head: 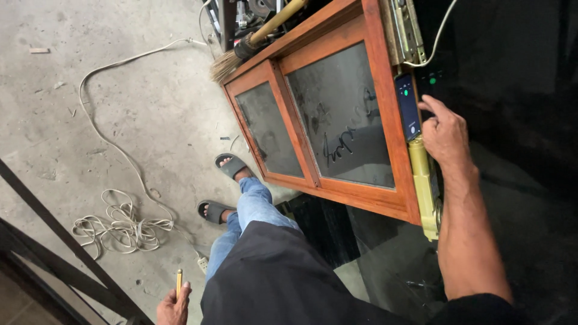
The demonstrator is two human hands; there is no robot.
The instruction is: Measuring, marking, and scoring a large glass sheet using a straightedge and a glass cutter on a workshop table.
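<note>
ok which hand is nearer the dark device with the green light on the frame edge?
Right. The right hand touches the device from beside it; the left hand is far off, low by the hip, holding a yellow pencil.

Glossy wood frame point(394, 180), dusty glass panes point(343, 114)

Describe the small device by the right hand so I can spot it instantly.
Find the reddish wooden door with two dusty glass panes. On its edge, just above the brass lock strip, the right hand touches a slim dark device, the only thing there showing a small green light.
</note>
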